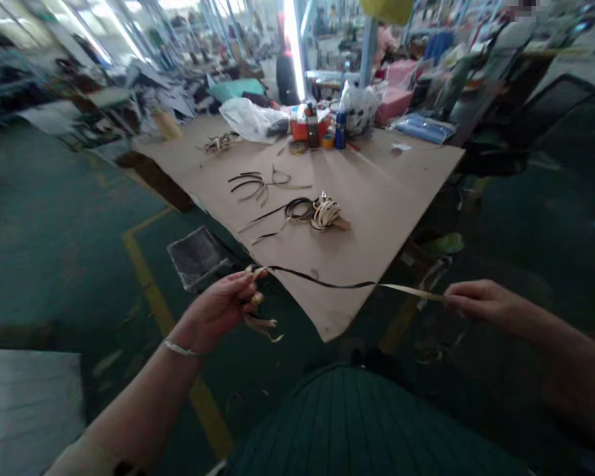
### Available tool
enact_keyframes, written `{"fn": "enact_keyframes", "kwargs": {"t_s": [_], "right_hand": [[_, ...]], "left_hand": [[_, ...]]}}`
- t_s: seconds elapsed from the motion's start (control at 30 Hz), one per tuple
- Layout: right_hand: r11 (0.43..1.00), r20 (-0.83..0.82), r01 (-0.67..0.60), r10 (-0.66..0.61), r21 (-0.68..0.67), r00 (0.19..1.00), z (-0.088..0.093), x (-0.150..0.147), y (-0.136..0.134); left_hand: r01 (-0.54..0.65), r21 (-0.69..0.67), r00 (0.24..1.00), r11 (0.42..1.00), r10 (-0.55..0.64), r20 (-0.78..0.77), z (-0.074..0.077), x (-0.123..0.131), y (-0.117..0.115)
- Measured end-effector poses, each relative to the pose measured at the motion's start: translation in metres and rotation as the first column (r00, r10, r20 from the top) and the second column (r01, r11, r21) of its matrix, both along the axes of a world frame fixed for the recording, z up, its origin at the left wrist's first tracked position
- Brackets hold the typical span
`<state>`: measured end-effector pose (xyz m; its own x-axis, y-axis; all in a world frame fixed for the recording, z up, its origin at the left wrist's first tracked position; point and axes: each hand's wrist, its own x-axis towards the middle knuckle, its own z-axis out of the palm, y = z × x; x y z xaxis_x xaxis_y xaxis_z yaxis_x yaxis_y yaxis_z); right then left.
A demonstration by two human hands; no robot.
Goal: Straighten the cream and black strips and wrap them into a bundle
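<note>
I have a thin strip stretched between both hands in front of the near corner of the worktop: the left hand pinches one end, with loose curled ends hanging below its fingers, and the right hand pinches the pale other end. As I judge it, the work is only partly done, since a coiled bundle of strips and a few loose strips lie unhandled farther back on the brown board. At the far edge sit bottles and a plastic bag. The floor is dark green with a yellow line; the room behind is a cluttered, blurred workshop.
</note>
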<state>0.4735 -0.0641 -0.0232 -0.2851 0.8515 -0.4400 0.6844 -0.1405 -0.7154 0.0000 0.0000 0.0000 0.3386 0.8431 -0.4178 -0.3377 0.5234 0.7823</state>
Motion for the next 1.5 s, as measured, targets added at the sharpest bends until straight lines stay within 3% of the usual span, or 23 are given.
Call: {"fn": "enact_keyframes", "kwargs": {"t_s": [0.13, 0.23, 0.33, 0.4, 0.63, 0.8, 0.87, 0.93, 1.0, 1.07, 1.2, 1.37, 1.43, 1.5], "right_hand": [[0.964, 0.238, -0.238, 0.206, 0.115, 0.949, 0.008, -0.077, 0.019], [0.91, 0.486, -0.403, 0.312, 0.093, 0.817, 0.011, -0.12, 0.025], [0.816, 0.53, -0.575, 0.464, 0.056, 0.71, 0.014, -0.147, 0.026], [0.769, 0.487, -0.633, 0.518, 0.095, 0.703, 0.015, -0.157, 0.027], [0.808, 0.469, -0.524, 0.365, 0.269, 0.804, 0.006, -0.167, 0.04], [0.906, 0.481, -0.309, 0.142, 0.288, 0.865, -0.011, -0.175, 0.037], [0.93, 0.322, -0.218, 0.118, 0.296, 0.939, -0.018, -0.174, 0.034], [0.954, 0.019, -0.139, 0.139, 0.264, 0.99, -0.025, -0.168, 0.032], [0.98, -0.252, -0.11, 0.15, 0.168, 0.956, -0.029, -0.156, 0.03], [0.99, -0.375, -0.133, 0.144, 0.055, 0.916, -0.032, -0.142, 0.027], [0.991, -0.397, -0.103, 0.061, -0.085, 0.916, -0.037, -0.114, 0.02], [0.993, -0.435, 0.116, -0.111, -0.014, 0.894, -0.035, -0.1, 0.015], [0.996, -0.366, 0.062, -0.033, 0.066, 0.93, -0.024, -0.103, 0.015], [0.983, -0.189, -0.095, 0.125, 0.16, 0.974, -0.009, -0.111, 0.015]], "left_hand": [[0.122, -0.094, 0.99, 0.988, -0.115, 0.076, -0.013, 0.057, -0.01], [0.116, -0.087, 0.988, 0.989, -0.106, 0.114, -0.015, 0.088, -0.009], [0.131, -0.05, 0.985, 0.99, -0.124, 0.115, -0.016, 0.111, -0.006], [0.151, -0.016, 0.983, 0.988, -0.148, 0.104, -0.021, 0.126, -0.006], [0.151, 0.039, 0.988, 0.988, -0.152, 0.026, -0.044, 0.163, -0.011], [0.103, 0.082, 0.986, 0.991, -0.091, -0.14, -0.047, 0.17, -0.008], [0.112, 0.068, 0.975, 0.991, -0.096, -0.199, -0.046, 0.169, -0.006], [0.137, 0.042, 0.96, 0.99, -0.122, -0.254, -0.044, 0.166, -0.006], [0.17, 0.025, 0.938, 0.985, -0.154, -0.311, -0.041, 0.161, -0.006], [0.211, 0.02, 0.915, 0.977, -0.19, -0.355, -0.037, 0.156, -0.007], [0.247, 0.016, 0.902, 0.969, -0.224, -0.37, -0.032, 0.146, -0.008], [0.223, 0.049, 0.931, 0.974, -0.198, -0.308, -0.033, 0.136, -0.007], [0.2, 0.111, 0.942, 0.974, -0.159, -0.297, -0.032, 0.133, -0.006], [0.187, 0.196, 0.949, 0.963, -0.126, -0.288, -0.029, 0.132, -0.005]]}}
